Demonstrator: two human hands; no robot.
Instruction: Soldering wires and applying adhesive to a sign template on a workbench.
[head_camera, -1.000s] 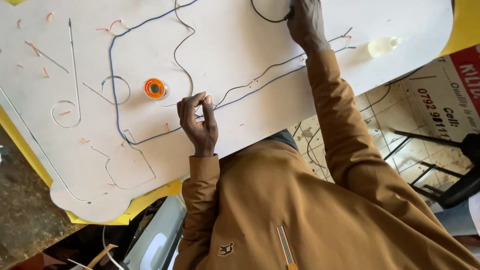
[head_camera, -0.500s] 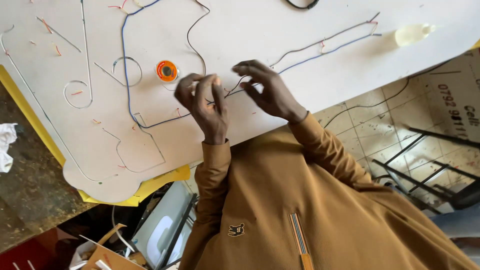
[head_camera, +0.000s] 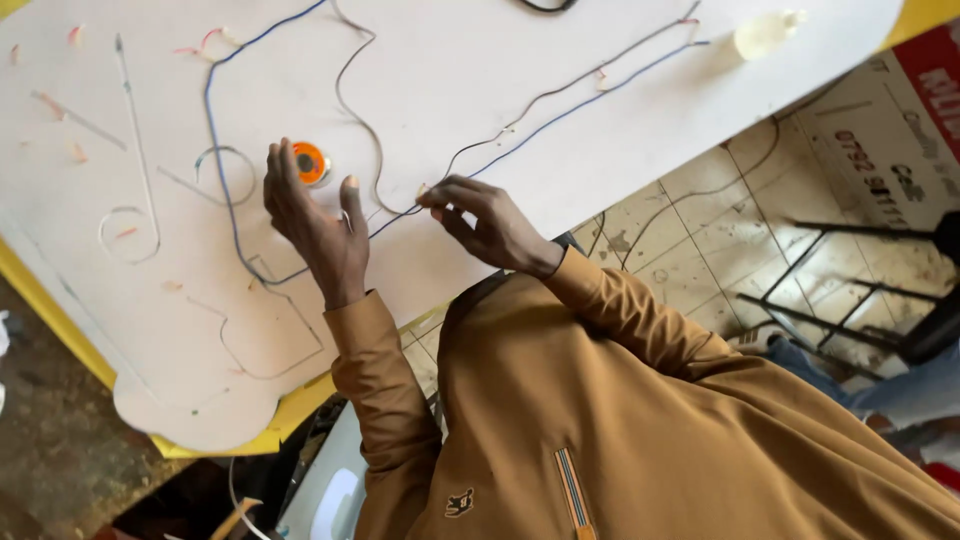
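Note:
My left hand (head_camera: 312, 228) lies over a white board (head_camera: 620, 120) with its fingers spread, the fingertips beside a small orange spool (head_camera: 311, 163). It holds nothing that I can see. My right hand (head_camera: 492, 225) pinches a thin grey wire (head_camera: 352, 95) near its end, between thumb and forefinger, just right of the left thumb. A blue wire (head_camera: 208, 130) loops across the board and runs under both hands. My brown sleeves and shirt fill the lower part of the view.
A pale translucent bottle (head_camera: 765, 35) lies at the board's far right. Short wire scraps (head_camera: 75, 120) and pencilled outlines dot the left side. A yellow surface (head_camera: 60, 335) shows under the board. Tiled floor (head_camera: 700, 215) and a black metal frame (head_camera: 830, 300) are at the right.
My right hand came back from the far edge of the board to the wire in front of me. My left hand let go its pinch, opened and moved up beside the orange spool.

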